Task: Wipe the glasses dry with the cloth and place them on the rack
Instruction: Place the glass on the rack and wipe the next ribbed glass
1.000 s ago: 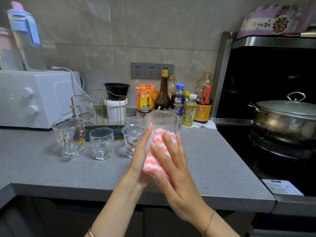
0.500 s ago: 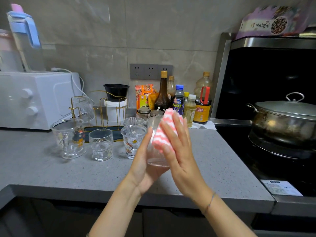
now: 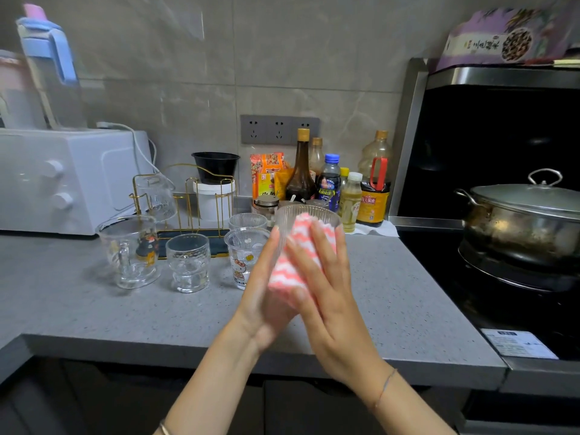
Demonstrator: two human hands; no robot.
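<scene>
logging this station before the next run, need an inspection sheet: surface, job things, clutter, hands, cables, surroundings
surface: grey speckled countertop, no spills seen
job's things: ribbed glass held up above the counter, pink-and-white cloth against its side; gold rack carries one glass; four glasses stand in front of it
clutter: sauce bottles and jars by the wall; black bowl on a white tub
hands: left hand supports the glass, fingers straight; right hand presses the cloth on, fingers straight
cables: white cable runs behind the white oven
surroundings: tiled wall, wall sockets, lidded pot on the stove
</scene>
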